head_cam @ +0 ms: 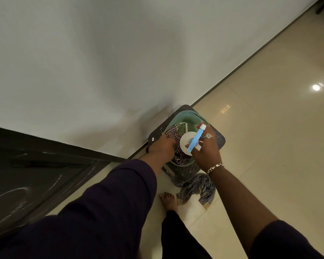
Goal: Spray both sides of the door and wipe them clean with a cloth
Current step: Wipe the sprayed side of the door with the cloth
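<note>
Dark sleeves fill the bottom of what I see. My left hand (162,146) reaches into the green basket (178,116) and grabs the checked cloth (171,130). My right hand (206,146) holds the spray bottle (192,142) over the basket. Another cloth (196,189) lies on the floor (269,128) by my foot (168,200).

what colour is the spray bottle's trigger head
Light blue, with a white nozzle tip; the spray bottle shows in the head view.

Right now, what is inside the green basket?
The green basket holds a checkered cloth, gripped by the left hand, and a white piece at the back. The right hand holds a spray bottle over it, hiding the rest.
</note>
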